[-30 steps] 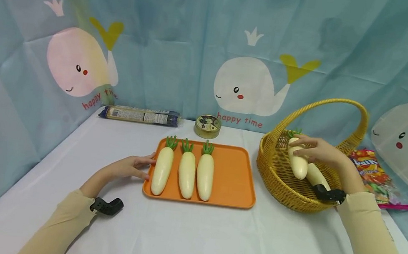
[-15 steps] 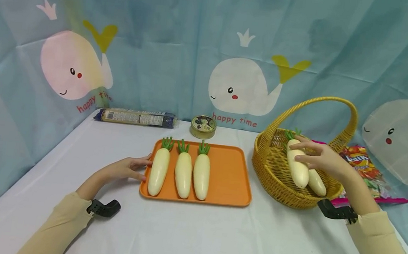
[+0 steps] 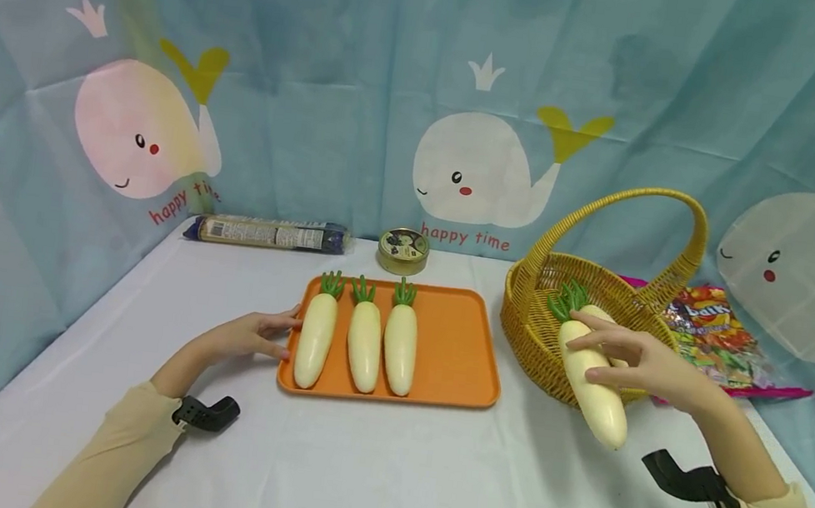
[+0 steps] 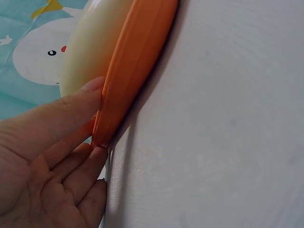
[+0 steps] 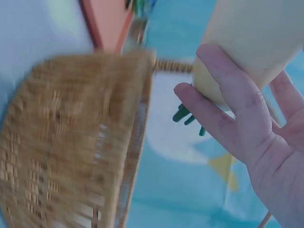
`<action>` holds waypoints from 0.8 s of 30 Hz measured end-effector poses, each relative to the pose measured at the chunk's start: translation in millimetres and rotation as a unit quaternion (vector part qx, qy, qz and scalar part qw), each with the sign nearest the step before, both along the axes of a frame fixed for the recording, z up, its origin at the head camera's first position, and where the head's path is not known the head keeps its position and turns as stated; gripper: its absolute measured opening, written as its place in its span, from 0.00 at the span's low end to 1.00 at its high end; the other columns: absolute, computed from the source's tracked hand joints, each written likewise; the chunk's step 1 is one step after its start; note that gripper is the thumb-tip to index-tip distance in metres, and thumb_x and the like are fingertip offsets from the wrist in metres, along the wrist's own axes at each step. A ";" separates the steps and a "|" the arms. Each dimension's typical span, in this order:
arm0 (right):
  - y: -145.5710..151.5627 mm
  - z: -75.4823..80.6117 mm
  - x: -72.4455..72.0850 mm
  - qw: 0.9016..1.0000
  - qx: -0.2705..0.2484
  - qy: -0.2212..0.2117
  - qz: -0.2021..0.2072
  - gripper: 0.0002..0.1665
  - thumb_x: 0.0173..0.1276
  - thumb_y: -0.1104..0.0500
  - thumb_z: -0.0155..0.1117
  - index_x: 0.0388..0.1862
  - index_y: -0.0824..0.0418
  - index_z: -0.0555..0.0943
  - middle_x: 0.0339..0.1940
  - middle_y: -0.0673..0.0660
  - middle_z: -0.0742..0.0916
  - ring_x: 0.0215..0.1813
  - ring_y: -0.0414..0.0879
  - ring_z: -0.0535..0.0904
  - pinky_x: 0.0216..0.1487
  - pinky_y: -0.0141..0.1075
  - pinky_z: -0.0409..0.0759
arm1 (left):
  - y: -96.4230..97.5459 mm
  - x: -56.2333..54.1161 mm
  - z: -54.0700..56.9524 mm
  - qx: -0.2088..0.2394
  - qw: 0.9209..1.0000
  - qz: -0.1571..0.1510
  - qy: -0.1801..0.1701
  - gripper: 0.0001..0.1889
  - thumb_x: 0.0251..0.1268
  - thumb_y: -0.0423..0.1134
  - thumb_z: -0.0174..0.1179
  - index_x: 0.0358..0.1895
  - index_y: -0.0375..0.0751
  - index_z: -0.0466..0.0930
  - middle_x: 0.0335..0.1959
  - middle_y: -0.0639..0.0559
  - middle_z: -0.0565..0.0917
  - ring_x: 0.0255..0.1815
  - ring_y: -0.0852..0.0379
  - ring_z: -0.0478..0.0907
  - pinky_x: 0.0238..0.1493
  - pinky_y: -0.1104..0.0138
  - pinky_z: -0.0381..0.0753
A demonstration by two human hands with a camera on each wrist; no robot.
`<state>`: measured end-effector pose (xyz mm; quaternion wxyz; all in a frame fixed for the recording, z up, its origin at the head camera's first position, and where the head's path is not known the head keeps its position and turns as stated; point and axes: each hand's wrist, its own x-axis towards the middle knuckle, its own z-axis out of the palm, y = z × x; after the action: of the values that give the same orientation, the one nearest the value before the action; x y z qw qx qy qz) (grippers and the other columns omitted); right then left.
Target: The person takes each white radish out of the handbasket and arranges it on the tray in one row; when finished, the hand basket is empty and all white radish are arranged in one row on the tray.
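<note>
My right hand grips a white radish with green stalks, holding it tilted over the front rim of the wicker basket. In the right wrist view the fingers wrap around its pale body. Another white radish shows inside the basket, partly hidden behind the held one. On the orange tray lie three white radishes side by side, stalks pointing away. My left hand pinches the tray's left rim; in the left wrist view, its thumb is on the inner side and fingertips are outside.
Behind the tray stand a round tin and a long packet. A colourful snack bag lies right of the basket, whose tall handle arches up. A blue whale-print curtain hangs behind the white table.
The right hand has drawn the radish up and toward the front, out over the basket's near rim. The left hand stays at the tray's rim. The head view has shifted slightly.
</note>
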<state>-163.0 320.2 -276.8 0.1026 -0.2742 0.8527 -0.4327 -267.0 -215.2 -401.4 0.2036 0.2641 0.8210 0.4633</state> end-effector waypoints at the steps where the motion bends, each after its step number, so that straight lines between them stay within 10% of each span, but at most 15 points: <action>1: -2.9 -1.3 3.9 1.000 -0.003 0.005 0.014 0.19 0.61 0.68 0.59 0.52 0.61 0.77 0.68 0.60 0.59 0.68 0.39 0.48 0.52 0.28 0.66 | 0.3 -0.1 0.5 0.001 1.000 -0.003 0.002 0.35 0.55 0.38 0.63 0.63 0.26 0.59 0.68 0.34 0.45 0.67 0.38 0.40 0.61 0.47 0.43; 7: -20.4 -8.6 14.0 0.997 -0.021 0.009 0.072 0.19 0.60 0.69 0.60 0.51 0.59 0.78 0.68 0.63 0.60 0.66 0.33 0.52 0.54 0.29 0.65 | 1.8 0.1 0.6 -0.003 1.000 -0.010 0.008 0.35 0.55 0.39 0.63 0.63 0.26 0.60 0.67 0.33 0.45 0.66 0.38 0.41 0.61 0.48 0.44; 17: -54.4 -17.2 -15.8 0.999 -0.009 0.003 0.048 0.17 0.59 0.62 0.64 0.49 0.56 0.79 0.68 0.57 0.61 0.67 0.53 0.53 0.60 0.41 0.60 | -0.8 0.6 -0.8 0.002 1.000 -0.007 0.006 0.34 0.55 0.37 0.63 0.62 0.25 0.59 0.67 0.31 0.45 0.66 0.36 0.41 0.61 0.47 0.44; 24: -87.1 -27.4 -37.5 0.999 -0.032 -0.003 0.036 0.19 0.57 0.58 0.66 0.49 0.57 0.79 0.69 0.55 0.61 0.68 0.48 0.51 0.61 0.44 0.58 | -1.8 -2.0 -2.8 0.004 1.000 -0.008 0.005 0.34 0.54 0.36 0.63 0.62 0.24 0.59 0.67 0.32 0.46 0.66 0.37 0.41 0.61 0.47 0.44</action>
<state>-200.5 233.0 -304.2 0.1119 -0.3064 0.8274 -0.4571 -269.0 -217.0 -404.2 0.2018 0.2741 0.8181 0.4636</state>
